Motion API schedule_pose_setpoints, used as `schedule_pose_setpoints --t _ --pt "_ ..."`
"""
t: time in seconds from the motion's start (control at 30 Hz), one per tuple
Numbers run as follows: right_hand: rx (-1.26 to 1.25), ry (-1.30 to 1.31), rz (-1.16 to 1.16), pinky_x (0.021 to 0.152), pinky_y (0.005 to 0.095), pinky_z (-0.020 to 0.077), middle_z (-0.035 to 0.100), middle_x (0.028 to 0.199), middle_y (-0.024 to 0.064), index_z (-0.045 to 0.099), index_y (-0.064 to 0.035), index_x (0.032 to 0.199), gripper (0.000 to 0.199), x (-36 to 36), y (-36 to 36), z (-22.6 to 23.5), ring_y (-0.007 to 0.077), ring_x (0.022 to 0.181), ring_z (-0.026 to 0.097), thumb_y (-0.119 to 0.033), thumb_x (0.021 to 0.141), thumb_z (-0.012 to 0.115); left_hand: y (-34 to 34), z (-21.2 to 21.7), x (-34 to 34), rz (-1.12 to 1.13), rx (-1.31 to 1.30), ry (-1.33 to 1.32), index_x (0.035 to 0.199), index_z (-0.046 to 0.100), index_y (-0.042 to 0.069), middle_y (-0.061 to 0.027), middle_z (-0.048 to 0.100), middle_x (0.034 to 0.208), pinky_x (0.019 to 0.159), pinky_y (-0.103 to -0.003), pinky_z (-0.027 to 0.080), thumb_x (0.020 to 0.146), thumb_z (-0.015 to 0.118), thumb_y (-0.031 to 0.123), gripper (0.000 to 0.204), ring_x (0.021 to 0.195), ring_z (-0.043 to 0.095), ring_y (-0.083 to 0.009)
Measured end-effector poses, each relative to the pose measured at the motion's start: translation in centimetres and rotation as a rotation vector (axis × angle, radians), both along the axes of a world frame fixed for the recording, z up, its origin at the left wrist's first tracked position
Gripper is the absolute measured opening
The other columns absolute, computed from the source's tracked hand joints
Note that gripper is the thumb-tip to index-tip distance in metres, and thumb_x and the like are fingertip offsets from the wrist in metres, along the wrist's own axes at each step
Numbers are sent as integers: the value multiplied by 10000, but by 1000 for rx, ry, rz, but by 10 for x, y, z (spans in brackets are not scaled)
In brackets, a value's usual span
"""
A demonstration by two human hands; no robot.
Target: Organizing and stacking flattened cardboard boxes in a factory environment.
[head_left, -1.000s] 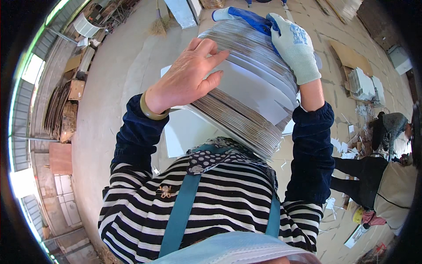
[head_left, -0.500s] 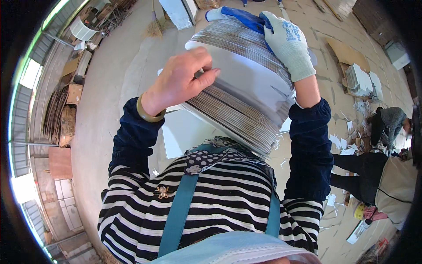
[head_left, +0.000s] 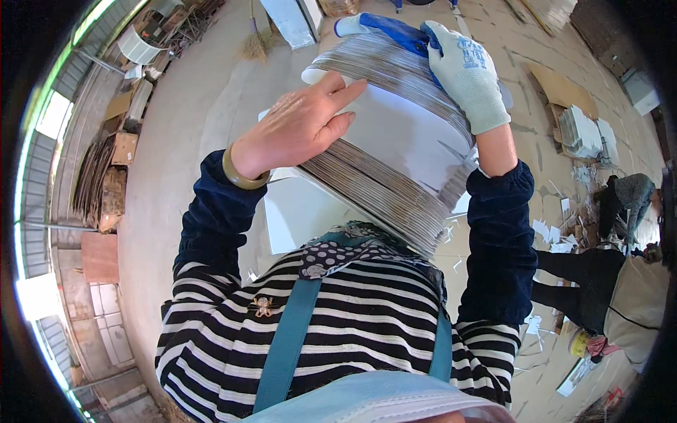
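Observation:
A tall stack of thin white cardboard sheets with rounded corners leans in front of my chest, its layered brown edges fanned in two bands. My left hand is bare and open, with fingers apart, over the stack's left side by the upper band; whether the fingertips touch a sheet cannot be told. On my right hand is a white knit glove with a blue palm. It is at the stack's far right edge, its fingers curled round one end of a loose blue-and-white glove lying across the top; the fingertips are partly hidden.
Under the stack lies a white board. At right, a person bends near scattered white scraps, with another person nearer me. Piled sheets lie farther right. Cardboard bundles line the left wall; a broom stands far off.
My left hand's fingers have straightened and reached slightly right over the stack, from a more curled pose. My right hand keeps its place at the stack's edge. The whole view has shifted slightly.

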State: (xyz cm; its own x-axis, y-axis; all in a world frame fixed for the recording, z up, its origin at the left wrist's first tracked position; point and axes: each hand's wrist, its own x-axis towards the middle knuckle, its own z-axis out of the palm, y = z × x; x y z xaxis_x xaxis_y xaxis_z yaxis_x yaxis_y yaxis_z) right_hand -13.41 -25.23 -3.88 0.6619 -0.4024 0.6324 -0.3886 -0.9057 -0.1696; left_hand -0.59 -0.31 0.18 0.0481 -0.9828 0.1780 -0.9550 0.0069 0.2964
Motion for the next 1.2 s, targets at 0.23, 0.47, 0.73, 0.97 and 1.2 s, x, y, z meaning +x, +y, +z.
schedule_pose_setpoints --t 0.23,0.47,0.73,0.97,1.2 --pt "21 0 2 869 475 546 725 1016 166 637 -108 1224 325 0 1 1 354 964 705 -266 968 515 2 -4 -2 6 -85 16 1381 536 28 -168 570 1211 853 -437 501 964 585 150 437 992 635 -372" --pt "58 50 -19 915 464 533 715 1091 155 621 -143 1288 359 -1 3 4 348 1015 688 -267 969 514 -5 -8 4 -53 -182 -28 1389 524 -2 -193 553 1251 975 -450 448 932 615 110 480 1149 556 -389" --pt "107 110 -29 952 459 520 703 1149 147 601 -168 1342 397 -3 8 8 353 1057 670 -265 966 515 -6 -2 4 -27 -54 -80 1391 533 -47 -197 551 1265 1023 -442 427 957 566 142 474 1192 513 -363" --pt "99 100 -33 959 454 521 705 1146 151 607 -161 1337 404 -2 7 8 351 1058 671 -267 959 513 -4 -5 4 -45 -104 -99 1354 564 -60 -195 549 1254 1016 -437 430 951 571 145 453 1181 518 -364" --pt "105 107 -34 970 450 514 704 1160 152 607 -157 1336 402 -2 5 8 348 1077 665 -262 963 502 -3 -5 5 -64 -118 -79 1342 575 -60 -194 561 1221 990 -439 442 942 590 136 446 1148 536 -364"
